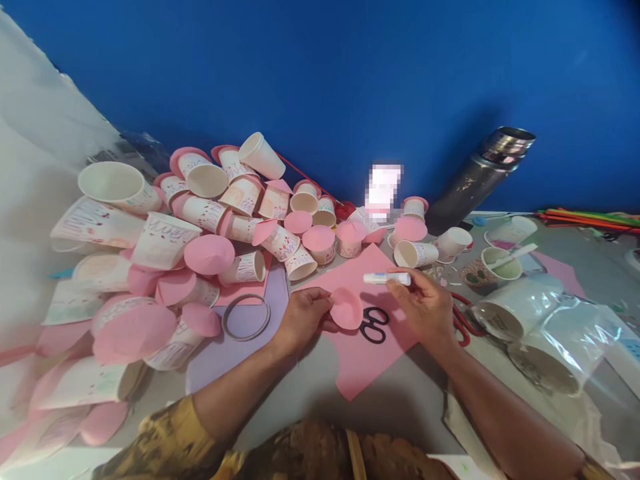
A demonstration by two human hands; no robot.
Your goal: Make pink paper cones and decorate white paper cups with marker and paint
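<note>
Left grip pinches pink paper disc by edge; right grip pinches likely glue stick, apart from disc. Gluing seems in hand; next move calls for steady disc, light touch.

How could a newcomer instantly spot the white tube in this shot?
Start at the blue wall and drop to the large pink sheet below. Over it, the right hand holds the white tube. It is slim with small blue markings, unlike the round pink paper piece in the left hand.
</note>
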